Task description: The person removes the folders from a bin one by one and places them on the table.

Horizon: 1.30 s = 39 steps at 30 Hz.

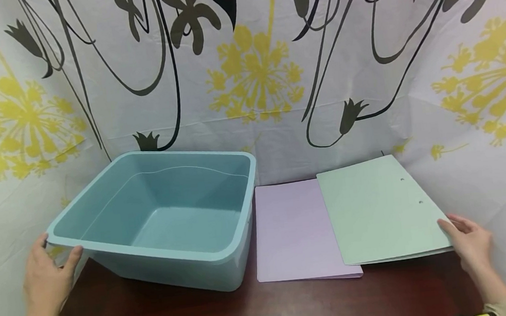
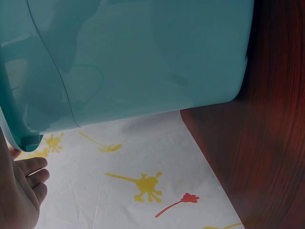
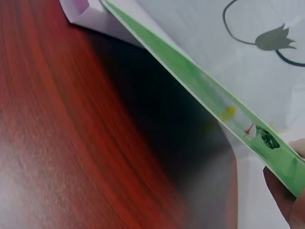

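A light-blue plastic tub (image 1: 198,255) stands at the left on the dark wooden table, with nothing inside it. My left hand (image 1: 49,281) grips its near-left corner, thumb at the front rim and fingers at the left side; the left wrist view shows the other fingers loosely bent below the rim (image 2: 31,143). At the right, my right hand (image 1: 472,239) pinches the near-right corner of a pale green folder (image 1: 379,212) with two small holes in its cover. The green folder is tilted, its right side raised, and overlaps a lilac folder (image 1: 295,229) lying beside the tub.
The reddish-brown table (image 1: 284,308) runs along the front. A white cloth (image 1: 260,142) with yellow and grey flowers hangs behind and at both sides, close to the tub and the folders.
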### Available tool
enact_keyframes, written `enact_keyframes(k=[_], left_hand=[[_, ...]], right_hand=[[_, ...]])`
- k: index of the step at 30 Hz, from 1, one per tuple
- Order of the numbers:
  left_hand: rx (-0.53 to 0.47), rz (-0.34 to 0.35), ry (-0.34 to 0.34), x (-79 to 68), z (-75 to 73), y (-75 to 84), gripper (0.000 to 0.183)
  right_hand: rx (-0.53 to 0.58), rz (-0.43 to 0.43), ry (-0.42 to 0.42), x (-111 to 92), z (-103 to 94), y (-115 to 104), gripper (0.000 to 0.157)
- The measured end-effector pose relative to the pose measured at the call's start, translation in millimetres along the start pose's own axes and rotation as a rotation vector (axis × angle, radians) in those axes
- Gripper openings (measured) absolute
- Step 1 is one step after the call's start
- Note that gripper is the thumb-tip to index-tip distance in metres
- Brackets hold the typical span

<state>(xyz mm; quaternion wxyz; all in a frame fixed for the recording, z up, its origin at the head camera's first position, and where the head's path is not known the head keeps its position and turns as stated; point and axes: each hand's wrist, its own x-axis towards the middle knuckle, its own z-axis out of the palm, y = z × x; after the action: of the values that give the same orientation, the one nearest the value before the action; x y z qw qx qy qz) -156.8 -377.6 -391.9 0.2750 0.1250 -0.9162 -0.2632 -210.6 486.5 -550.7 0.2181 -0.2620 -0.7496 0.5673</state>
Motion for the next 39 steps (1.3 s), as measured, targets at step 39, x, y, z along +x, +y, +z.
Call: enact_keyframes(k=[39], left_hand=[[-0.030, 0.029, 0.037, 1.6, 3.2, -3.1, 0.074]], right_hand=[[-0.422, -0.181, -0.275, -51.8, -2.0, -53.6, 0.062]])
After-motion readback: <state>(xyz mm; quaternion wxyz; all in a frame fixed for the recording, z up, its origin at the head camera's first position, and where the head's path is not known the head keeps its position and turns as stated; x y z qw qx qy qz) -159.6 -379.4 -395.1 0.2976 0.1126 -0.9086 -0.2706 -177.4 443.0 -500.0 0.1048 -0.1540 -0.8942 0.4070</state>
